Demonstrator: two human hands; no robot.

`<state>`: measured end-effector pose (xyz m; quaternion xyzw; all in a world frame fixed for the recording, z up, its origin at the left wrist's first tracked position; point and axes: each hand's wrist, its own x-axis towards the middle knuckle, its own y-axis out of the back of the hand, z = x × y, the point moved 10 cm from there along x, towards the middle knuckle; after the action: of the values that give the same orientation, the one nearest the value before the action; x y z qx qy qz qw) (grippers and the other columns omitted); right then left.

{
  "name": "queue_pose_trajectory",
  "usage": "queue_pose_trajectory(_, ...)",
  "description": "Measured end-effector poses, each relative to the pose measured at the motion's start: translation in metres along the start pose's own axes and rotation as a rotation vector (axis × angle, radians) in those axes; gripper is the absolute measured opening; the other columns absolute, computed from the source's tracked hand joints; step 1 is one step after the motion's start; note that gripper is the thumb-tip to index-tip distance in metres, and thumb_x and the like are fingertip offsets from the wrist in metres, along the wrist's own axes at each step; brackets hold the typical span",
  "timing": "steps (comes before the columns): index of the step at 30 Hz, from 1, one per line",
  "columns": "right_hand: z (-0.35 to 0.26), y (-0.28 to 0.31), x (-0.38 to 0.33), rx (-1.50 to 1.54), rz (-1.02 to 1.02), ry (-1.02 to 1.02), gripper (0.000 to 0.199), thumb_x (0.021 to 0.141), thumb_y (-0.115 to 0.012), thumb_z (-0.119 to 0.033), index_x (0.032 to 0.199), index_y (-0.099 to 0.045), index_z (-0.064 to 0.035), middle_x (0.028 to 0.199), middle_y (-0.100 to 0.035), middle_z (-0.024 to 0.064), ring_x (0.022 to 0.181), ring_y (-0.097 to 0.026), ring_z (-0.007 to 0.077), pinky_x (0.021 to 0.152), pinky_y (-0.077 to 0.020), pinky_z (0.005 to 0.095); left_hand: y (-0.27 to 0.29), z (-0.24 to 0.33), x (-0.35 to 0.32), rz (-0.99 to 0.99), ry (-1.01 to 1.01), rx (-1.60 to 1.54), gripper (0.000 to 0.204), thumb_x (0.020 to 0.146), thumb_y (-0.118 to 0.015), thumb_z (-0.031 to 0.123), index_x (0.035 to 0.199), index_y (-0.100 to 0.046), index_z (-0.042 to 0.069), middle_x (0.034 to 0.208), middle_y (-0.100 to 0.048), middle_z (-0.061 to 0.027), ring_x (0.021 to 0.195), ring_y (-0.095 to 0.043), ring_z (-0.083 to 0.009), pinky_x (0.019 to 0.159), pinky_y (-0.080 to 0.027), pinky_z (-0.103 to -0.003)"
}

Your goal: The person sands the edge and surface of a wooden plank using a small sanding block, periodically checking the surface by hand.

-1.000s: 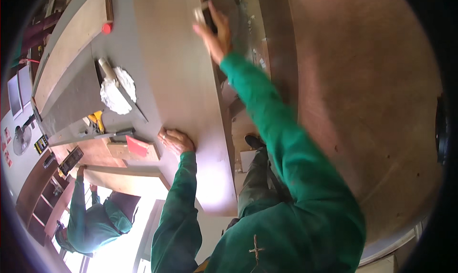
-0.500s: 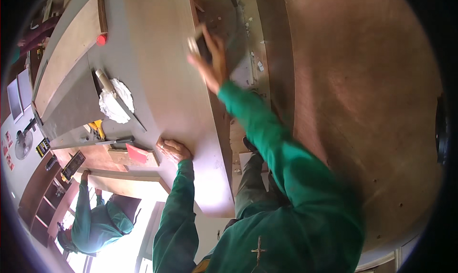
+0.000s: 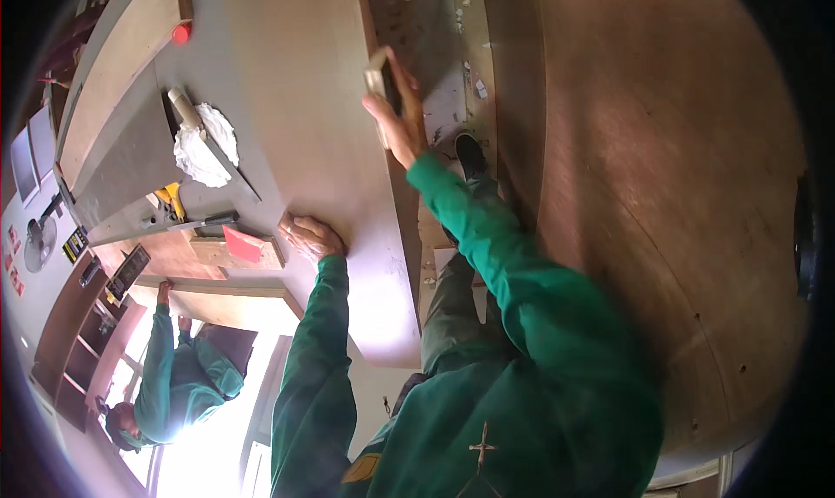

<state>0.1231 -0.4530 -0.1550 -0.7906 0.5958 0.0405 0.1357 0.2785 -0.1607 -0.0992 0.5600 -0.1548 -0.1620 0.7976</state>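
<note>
A long, smooth wooden board (image 3: 304,106) lies on the grey bench to my left. My left hand (image 3: 311,235) rests on its top face with the fingers laid out flat, holding nothing. Out ahead, my right hand (image 3: 404,124) grips a sanding block (image 3: 377,76), pale on one side and dark on the other. Thumb and fingers clasp the block from both sides, and it sits against the board's long right edge. The palm hides part of the block.
A white cloth (image 3: 204,154) lies by a tan cylinder and a thin strip. Nearby are a yellow tool (image 3: 176,200), a dark-handled tool (image 3: 217,220), a red sheet (image 3: 243,244) and a red lid (image 3: 181,33). A curved wooden panel (image 3: 661,150) stands at right. A co-worker (image 3: 174,385) works lower left.
My right hand, blurred before, has moved a little nearer and to the right along the board's edge with the block. The left hand stays flat on the board. The view has shifted slightly.
</note>
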Motion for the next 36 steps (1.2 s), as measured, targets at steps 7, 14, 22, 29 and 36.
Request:
queue_pose_trajectory(7,-0.038,-0.007,0.068,-0.031,-0.093,0.049,0.084,0.081,-0.051,-0.065,0.147,-0.029,-0.0162,0.147,-0.030,0.0223,0.131,-0.033,0.0410,0.105,-0.0295,0.0544,-0.003,0.008,0.000,0.018,-0.029,-0.003,0.036,0.092,-0.036,0.019,0.113,-0.049,-0.007,0.107,-0.052,-0.0273,0.100,-0.050,-0.0432,0.089,-0.039,-0.049)
queue_pose_trajectory(14,0.062,0.029,-0.228,-0.027,0.039,-0.172,0.078,0.076,-0.068,-0.029,0.145,-0.035,-0.0152,0.129,-0.043,0.0188,0.122,-0.041,0.0311,0.105,-0.0316,0.0422,0.002,-0.015,-0.004,0.061,-0.014,0.035,0.040,0.092,-0.035,0.023,0.111,-0.053,-0.008,0.109,-0.054,-0.0274,0.099,-0.052,-0.0428,0.088,-0.040,-0.048)
queue_pose_trajectory(22,0.041,0.027,-0.147,-0.106,-0.005,-0.028,0.073,0.082,-0.063,-0.038,0.145,-0.034,-0.0164,0.126,-0.047,0.0167,0.118,-0.046,0.0257,0.103,-0.0344,0.0378,0.004,-0.003,-0.009,0.047,-0.002,0.004,0.036,0.090,-0.040,0.021,0.113,-0.054,-0.004,0.113,-0.055,-0.0241,0.106,-0.051,-0.0398,0.090,-0.042,-0.047)
queue_pose_trajectory(29,0.094,0.049,-0.417,-0.066,-0.069,-0.225,0.080,0.080,-0.061,-0.032,0.148,-0.025,-0.0097,0.149,-0.025,0.0146,0.137,-0.026,0.0283,0.104,-0.0377,0.0425,0.015,-0.017,-0.013,0.105,0.030,0.012,0.039,0.088,-0.039,0.024,0.113,-0.056,-0.002,0.114,-0.056,-0.0220,0.106,-0.054,-0.0384,0.090,-0.043,-0.046)
queue_pose_trajectory(36,0.065,0.041,-0.257,-0.039,-0.004,-0.035,0.075,0.080,-0.066,-0.029,0.146,-0.032,-0.0201,0.123,-0.042,0.0182,0.116,-0.044,0.0357,0.102,-0.0363,0.0418,0.006,-0.011,-0.014,0.085,0.012,0.024,0.040,0.089,-0.038,0.026,0.113,-0.057,-0.001,0.115,-0.056,-0.0199,0.109,-0.053,-0.0364,0.092,-0.044,-0.044)
